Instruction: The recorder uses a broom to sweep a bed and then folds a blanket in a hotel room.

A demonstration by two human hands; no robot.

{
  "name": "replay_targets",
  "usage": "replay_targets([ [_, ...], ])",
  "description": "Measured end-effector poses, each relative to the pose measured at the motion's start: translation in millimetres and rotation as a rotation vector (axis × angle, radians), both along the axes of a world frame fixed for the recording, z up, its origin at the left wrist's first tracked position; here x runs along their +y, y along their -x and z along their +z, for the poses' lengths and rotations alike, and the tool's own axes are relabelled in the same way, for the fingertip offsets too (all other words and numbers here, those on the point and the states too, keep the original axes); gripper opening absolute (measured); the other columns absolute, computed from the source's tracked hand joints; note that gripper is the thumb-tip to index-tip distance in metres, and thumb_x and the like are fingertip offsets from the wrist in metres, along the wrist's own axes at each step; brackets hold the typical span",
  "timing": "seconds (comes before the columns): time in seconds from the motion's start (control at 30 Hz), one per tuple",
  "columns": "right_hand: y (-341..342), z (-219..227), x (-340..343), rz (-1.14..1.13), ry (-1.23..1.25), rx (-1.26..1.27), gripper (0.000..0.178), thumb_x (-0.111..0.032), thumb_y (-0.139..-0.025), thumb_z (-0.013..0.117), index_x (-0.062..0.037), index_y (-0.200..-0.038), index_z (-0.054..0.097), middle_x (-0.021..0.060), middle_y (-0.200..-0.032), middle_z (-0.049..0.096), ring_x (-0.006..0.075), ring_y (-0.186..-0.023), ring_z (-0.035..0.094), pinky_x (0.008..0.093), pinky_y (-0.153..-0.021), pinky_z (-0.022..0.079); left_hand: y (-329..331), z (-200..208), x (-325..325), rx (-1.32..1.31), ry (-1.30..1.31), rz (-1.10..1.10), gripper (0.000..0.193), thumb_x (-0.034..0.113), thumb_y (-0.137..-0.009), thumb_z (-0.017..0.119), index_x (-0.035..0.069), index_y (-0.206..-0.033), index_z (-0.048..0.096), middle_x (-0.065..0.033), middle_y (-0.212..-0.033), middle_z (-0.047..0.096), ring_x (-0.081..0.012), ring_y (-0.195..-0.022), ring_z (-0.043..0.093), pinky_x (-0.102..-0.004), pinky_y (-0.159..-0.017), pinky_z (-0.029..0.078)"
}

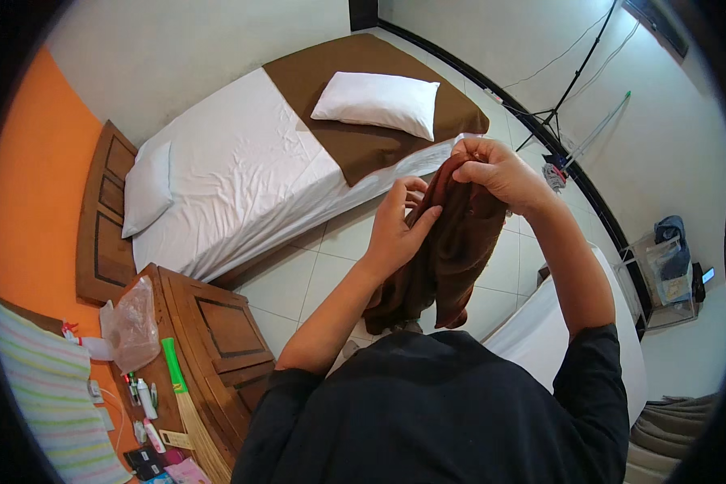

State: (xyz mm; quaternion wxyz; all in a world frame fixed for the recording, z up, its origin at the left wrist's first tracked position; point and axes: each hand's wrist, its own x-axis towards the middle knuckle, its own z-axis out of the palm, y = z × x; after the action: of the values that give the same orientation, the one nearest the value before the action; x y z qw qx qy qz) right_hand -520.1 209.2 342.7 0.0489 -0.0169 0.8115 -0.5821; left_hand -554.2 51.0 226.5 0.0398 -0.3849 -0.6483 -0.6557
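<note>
A dark brown cloth (458,234) with reddish-brown patches hangs in loose folds in front of my body. My right hand (496,173) is closed on its gathered top end, thumb pressed against the fingers. Beside the cloth's left edge is my left hand (402,216), its fingers curved and apart from the thumb. The left thumb tip touches the folds, but I see no firm grip there. The cloth's lower end reaches down close to my shirt front, and its full shape is hidden by the folds.
Ahead stands a bed (218,161) with white sheet, brown blanket (363,60) and white pillows (377,105). At left, a wooden cabinet (210,323) holds a green-handled broom (173,367) and small bottles. A white-covered surface (532,323), tripod (577,77) and rack (669,310) are right.
</note>
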Motion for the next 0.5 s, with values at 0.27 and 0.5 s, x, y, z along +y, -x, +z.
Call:
replay_targets([
  [0.27,-17,17,3,-0.052,0.008,0.031,0.007,-0.009,-0.073,0.054,-0.0087,-0.075,0.047,-0.005,-0.069,0.045,0.0016,-0.06,0.043,0.0153,-0.049,0.038,-9,-32,7,0.373,0.137,0.236,0.026,0.001,-0.067,0.057,0.002,-0.091,0.048,-0.014,-0.093,0.05,-0.0331,-0.082,0.051,-0.0366,-0.067,0.042],
  [0.5,-22,18,6,-0.112,0.057,0.084,0.008,-0.008,-0.073,0.053,-0.0103,-0.074,0.045,-0.0054,-0.068,0.044,0.0004,-0.058,0.042,0.0144,-0.049,0.038,-30,-39,18,0.165,-0.028,0.311,0.019,0.003,-0.066,0.063,0.001,-0.083,0.053,-0.014,-0.09,0.05,-0.028,-0.082,0.051,-0.0321,-0.07,0.041],
])
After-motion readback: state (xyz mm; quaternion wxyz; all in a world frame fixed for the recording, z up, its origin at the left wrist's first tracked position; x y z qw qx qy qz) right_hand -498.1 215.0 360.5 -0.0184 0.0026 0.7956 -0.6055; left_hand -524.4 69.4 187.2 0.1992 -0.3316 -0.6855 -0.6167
